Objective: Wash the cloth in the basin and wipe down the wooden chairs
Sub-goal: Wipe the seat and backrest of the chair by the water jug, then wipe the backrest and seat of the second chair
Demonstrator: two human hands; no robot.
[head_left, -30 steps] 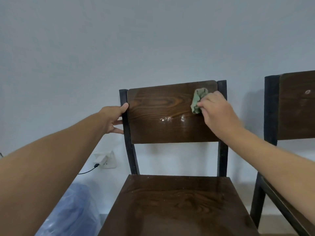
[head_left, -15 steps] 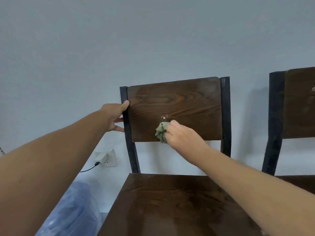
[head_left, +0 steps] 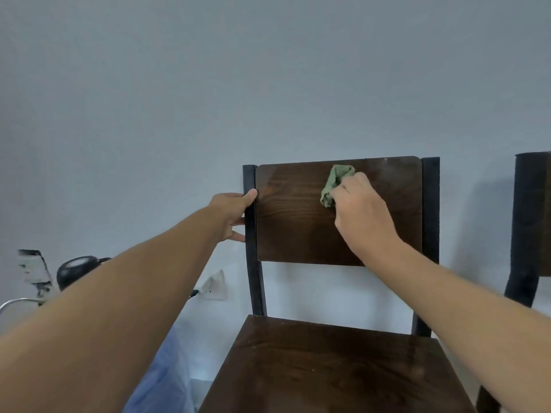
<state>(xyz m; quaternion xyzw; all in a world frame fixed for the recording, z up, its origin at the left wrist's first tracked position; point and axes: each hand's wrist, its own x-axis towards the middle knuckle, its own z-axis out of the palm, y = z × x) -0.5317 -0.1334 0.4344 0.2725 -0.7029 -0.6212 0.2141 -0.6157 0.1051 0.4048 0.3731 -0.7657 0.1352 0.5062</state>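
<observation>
Near backrest top edge: cloth (head_left: 336, 183).

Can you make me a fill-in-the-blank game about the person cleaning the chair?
1. The right hand rubs a crumpled cloth that is ____ in colour.
2. The cloth is pressed on the chair's wooden ____, near its top edge.
3. The left hand grips the ____ metal post at the backrest's side.
4. The seat below has ____ lying on it.

Missing words: green; backrest; black; nothing

2nd chair (head_left: 533, 222) cut off (rt edge).
</observation>
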